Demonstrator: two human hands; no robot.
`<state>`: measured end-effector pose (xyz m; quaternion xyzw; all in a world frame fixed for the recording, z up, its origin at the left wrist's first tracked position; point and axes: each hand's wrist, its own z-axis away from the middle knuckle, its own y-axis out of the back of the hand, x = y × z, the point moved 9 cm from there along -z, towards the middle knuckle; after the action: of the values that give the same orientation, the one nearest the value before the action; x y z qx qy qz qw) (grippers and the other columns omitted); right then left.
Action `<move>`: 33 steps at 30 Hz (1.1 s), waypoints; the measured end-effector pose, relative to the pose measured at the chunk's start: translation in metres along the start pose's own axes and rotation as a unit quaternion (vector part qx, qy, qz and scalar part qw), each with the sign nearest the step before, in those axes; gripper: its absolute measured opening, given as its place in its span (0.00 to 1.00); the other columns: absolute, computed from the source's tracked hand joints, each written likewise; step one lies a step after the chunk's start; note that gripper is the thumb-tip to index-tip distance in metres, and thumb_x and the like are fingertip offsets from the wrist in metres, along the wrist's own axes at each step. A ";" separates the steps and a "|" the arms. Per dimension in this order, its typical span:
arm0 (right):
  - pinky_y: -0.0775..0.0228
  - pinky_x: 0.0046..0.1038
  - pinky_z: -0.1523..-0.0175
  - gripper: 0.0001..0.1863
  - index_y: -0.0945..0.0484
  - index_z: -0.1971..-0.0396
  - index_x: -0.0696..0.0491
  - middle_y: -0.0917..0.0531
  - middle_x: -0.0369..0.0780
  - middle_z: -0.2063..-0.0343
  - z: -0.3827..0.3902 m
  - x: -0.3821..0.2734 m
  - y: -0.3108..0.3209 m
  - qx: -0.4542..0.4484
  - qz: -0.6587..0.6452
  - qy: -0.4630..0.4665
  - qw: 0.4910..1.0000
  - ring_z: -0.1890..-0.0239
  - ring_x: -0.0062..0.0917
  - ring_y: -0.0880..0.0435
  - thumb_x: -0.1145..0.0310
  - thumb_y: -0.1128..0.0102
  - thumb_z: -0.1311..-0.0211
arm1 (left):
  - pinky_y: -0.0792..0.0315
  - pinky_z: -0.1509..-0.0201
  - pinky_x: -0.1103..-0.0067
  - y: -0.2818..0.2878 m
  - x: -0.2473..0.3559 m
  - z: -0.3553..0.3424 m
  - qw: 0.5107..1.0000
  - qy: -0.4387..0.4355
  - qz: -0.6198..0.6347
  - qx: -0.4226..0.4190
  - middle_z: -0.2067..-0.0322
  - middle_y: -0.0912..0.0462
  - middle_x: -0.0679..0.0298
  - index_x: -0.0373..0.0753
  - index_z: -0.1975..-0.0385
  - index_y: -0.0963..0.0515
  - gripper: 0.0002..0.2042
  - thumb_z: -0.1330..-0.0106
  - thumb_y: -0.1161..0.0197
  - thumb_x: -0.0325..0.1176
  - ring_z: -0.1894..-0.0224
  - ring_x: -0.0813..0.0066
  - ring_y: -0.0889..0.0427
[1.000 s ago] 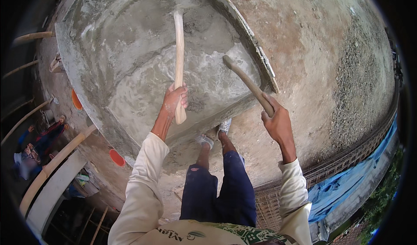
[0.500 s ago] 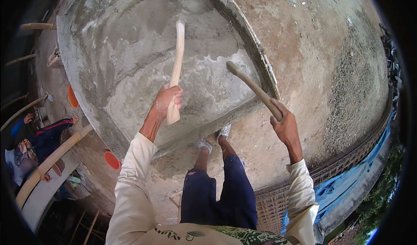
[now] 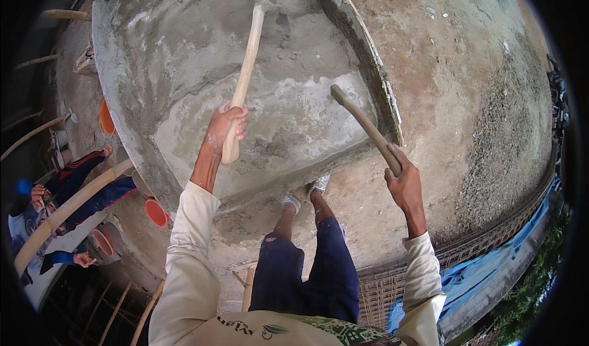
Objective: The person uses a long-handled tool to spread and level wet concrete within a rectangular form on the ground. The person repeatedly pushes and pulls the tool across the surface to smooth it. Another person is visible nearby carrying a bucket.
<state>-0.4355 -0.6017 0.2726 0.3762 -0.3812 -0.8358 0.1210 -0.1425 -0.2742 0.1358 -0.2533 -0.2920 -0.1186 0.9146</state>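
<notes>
My left hand is closed round the near end of a pale wooden tool handle. That handle slants away over wet grey cement mix, and its far end is caked with grey; any tool head there is buried or hidden. Off to the right, my right hand grips a darker wooden handle. Its far tip points over the pale, watery part of the mix, with no tool head visible. The mix lies in a low-walled mixing trough, and I stand at its near edge.
Left of the trough are an orange bucket and a red bucket. A co-worker sits beyond a wooden pole. Gravel is spread on the right, near metal mesh and a blue tarp.
The pale handle's far end has moved farther across the mix, and my left hand has shifted slightly left and away. My right hand stays nearly still. A co-worker's arm has moved at far left.
</notes>
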 end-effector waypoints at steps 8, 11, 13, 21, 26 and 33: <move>0.22 0.40 0.42 0.32 0.24 0.33 0.54 0.15 0.56 0.47 0.002 -0.014 -0.017 -0.008 -0.012 -0.033 0.999 0.47 0.51 0.13 0.80 0.38 0.40 | 0.29 0.72 0.77 0.015 0.147 -0.119 0.960 -0.013 0.270 -0.069 0.75 0.30 0.67 0.31 0.58 0.33 0.05 0.29 0.46 0.23 0.77 0.78 0.30; 0.22 0.41 0.43 0.31 0.24 0.33 0.55 0.15 0.57 0.49 0.004 -0.018 -0.021 0.010 -0.001 -0.006 1.000 0.48 0.51 0.13 0.80 0.39 0.40 | 0.27 0.71 0.73 0.046 0.199 -0.164 0.943 -0.038 0.331 -0.005 0.78 0.31 0.66 0.37 0.60 0.35 0.06 0.31 0.46 0.20 0.79 0.70 0.30; 0.22 0.42 0.43 0.31 0.24 0.33 0.55 0.15 0.58 0.49 0.004 -0.015 -0.020 0.016 0.012 -0.002 1.000 0.48 0.52 0.13 0.80 0.39 0.40 | 0.24 0.64 0.70 0.047 0.238 -0.174 0.940 -0.093 0.321 0.070 0.72 0.29 0.61 0.28 0.51 0.34 0.10 0.29 0.46 0.23 0.69 0.65 0.24; 0.21 0.42 0.43 0.31 0.25 0.33 0.57 0.15 0.58 0.50 0.008 -0.036 -0.034 0.017 0.023 0.004 1.000 0.48 0.53 0.14 0.80 0.40 0.40 | 0.21 0.46 0.56 0.066 0.383 -0.117 0.979 -0.170 -0.011 0.111 0.69 0.32 0.60 0.38 0.57 0.35 0.11 0.35 0.41 0.23 0.69 0.67 0.29; 0.22 0.42 0.41 0.31 0.26 0.33 0.59 0.16 0.59 0.47 0.015 -0.044 -0.050 0.011 0.026 -0.006 1.000 0.46 0.53 0.15 0.81 0.41 0.40 | 0.21 0.46 0.61 0.085 0.389 -0.070 0.954 -0.194 -0.183 0.140 0.61 0.27 0.54 0.34 0.46 0.36 0.19 0.34 0.38 0.26 0.62 0.64 0.24; 0.24 0.43 0.38 0.31 0.26 0.33 0.60 0.18 0.59 0.43 0.032 -0.033 -0.061 0.000 0.007 -0.014 1.000 0.42 0.53 0.17 0.82 0.41 0.40 | 0.21 0.47 0.69 0.083 0.376 -0.075 0.807 -0.257 -0.446 0.291 0.49 0.21 0.46 0.29 0.31 0.37 0.32 0.33 0.34 0.31 0.52 0.60 0.18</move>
<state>-0.4307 -0.5267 0.2592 0.3617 -0.3856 -0.8401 0.1212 0.2250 -0.2699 0.2740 0.1609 -0.6181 -0.3532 0.6835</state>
